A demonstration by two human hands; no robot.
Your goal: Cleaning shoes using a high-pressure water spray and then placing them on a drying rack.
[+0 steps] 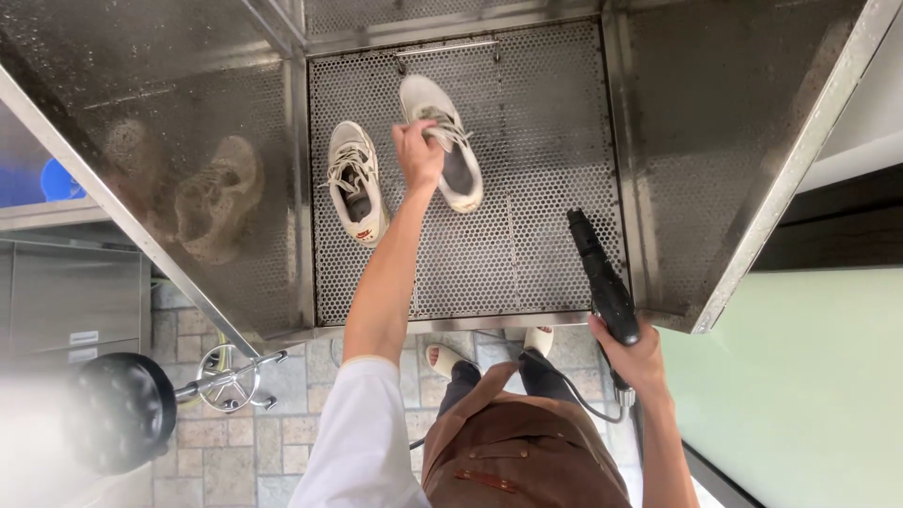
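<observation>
- Far left and low, I saw a black round stool [118, 411] on a chrome base, standing on the tiled floor [226, 461].
- Above it, the shiny steel side wall [169, 122] of the wash booth showed a blurred reflection of a shoe.
- On the perforated metal tray [527, 245], the first white sneaker [356, 183] lay flat with its laces up and its toe toward me.
- My left hand [417, 155] reached over the tray, its fingers closed around the laced top of the second white sneaker [444, 141], which sat just right of the first one and tilted slightly.
- The two sneakers were close together but I could not tell whether they touched.
- My brown apron [517, 452] and light slippers [442, 357] showed below the tray edge.
- Further right, my right hand [632, 356] was wrapped tight around the grip of a black spray gun [602, 282], its nozzle pointing up over the tray, well apart from the sneakers.
- A dark cord [574, 395] ran from the gun's base down past my legs.
</observation>
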